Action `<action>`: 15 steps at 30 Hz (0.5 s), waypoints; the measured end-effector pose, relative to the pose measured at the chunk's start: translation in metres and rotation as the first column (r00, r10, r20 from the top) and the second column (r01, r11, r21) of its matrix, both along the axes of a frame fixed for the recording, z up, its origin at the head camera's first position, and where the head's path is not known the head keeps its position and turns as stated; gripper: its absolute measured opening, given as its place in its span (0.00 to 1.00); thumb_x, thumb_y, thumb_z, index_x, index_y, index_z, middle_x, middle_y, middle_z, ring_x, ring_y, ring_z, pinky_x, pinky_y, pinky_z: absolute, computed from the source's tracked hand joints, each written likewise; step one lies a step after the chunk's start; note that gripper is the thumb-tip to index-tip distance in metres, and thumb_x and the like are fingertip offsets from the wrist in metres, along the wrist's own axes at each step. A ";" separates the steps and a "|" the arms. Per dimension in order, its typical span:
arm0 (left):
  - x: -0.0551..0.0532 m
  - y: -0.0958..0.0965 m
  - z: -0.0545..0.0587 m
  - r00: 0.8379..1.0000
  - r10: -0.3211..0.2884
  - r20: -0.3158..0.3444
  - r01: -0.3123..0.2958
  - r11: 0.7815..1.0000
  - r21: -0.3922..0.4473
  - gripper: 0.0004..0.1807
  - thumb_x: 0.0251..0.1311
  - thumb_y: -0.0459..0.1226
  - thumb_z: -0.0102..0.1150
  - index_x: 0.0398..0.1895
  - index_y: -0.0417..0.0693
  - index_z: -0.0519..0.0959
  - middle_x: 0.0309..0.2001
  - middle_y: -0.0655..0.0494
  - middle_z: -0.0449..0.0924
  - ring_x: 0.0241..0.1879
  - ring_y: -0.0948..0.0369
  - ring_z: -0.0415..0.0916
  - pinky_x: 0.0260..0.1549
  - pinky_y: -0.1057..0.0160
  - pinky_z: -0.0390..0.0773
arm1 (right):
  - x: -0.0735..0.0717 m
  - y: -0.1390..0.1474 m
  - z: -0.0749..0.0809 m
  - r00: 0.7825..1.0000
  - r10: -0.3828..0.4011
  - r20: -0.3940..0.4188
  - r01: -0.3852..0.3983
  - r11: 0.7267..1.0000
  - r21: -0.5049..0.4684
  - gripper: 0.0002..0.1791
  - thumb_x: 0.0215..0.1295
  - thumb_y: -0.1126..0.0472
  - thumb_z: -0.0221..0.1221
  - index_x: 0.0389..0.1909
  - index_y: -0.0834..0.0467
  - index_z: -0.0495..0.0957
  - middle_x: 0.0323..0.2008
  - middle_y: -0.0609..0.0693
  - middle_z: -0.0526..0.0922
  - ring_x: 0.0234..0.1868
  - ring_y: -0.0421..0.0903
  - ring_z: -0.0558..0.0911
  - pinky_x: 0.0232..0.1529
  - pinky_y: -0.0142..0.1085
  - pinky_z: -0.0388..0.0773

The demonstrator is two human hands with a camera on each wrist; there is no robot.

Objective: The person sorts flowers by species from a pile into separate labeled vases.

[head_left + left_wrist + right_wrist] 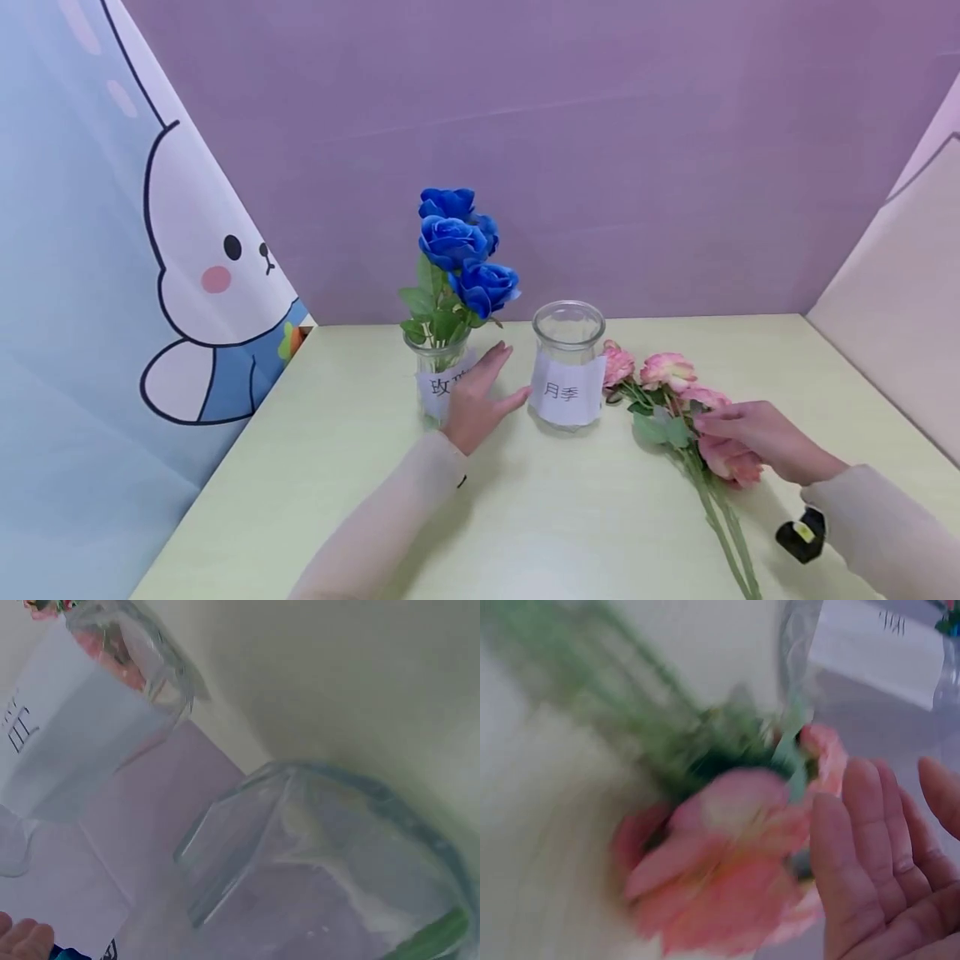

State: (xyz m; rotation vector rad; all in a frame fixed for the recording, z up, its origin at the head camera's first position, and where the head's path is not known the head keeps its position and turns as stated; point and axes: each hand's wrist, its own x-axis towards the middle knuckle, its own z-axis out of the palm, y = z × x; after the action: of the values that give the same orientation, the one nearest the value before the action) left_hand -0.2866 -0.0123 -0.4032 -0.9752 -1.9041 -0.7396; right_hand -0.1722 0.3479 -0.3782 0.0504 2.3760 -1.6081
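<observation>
My left hand point(483, 404) is spread with fingers extended, beside the glass jar point(442, 360) that holds blue roses point(454, 243). Its fingers overlap the white paper label point(435, 390) on that jar. To its right stands a second glass jar point(568, 325), with no flowers in it and a paper label reading 月季 point(566, 393). Pink flowers point(667, 372) lie on the table, their green stems point(712, 504) toward the front. Over them reaches my right hand point(757, 437); the right wrist view shows its fingers point(864, 817) straight, next to a pink bloom point(727, 862).
A pale table point(570, 517) runs back to a purple wall cloth point(637, 167). At the left hangs a blue cloth with a cartoon rabbit point(217, 275); a pale panel point(900, 300) closes the right side. A black device point(802, 535) is at the right wrist.
</observation>
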 end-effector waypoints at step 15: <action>-0.013 0.033 0.026 0.996 -0.031 -0.078 0.027 0.999 -0.041 0.31 0.39 0.41 0.78 0.48 0.35 0.81 0.49 0.41 0.81 0.52 0.49 0.78 0.51 0.62 0.76 | 0.021 0.028 -0.018 0.979 0.046 0.200 -0.057 0.997 0.052 0.11 0.64 0.61 0.57 0.25 0.61 0.81 0.18 0.45 0.80 0.18 0.35 0.76 0.23 0.28 0.79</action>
State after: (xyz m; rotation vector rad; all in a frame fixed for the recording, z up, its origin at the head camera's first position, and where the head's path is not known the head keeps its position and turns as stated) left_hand -0.2993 0.0204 -0.3770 -1.0436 -1.8459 -0.6729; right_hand -0.1513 0.3764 -0.3966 0.1518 2.2511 -1.4396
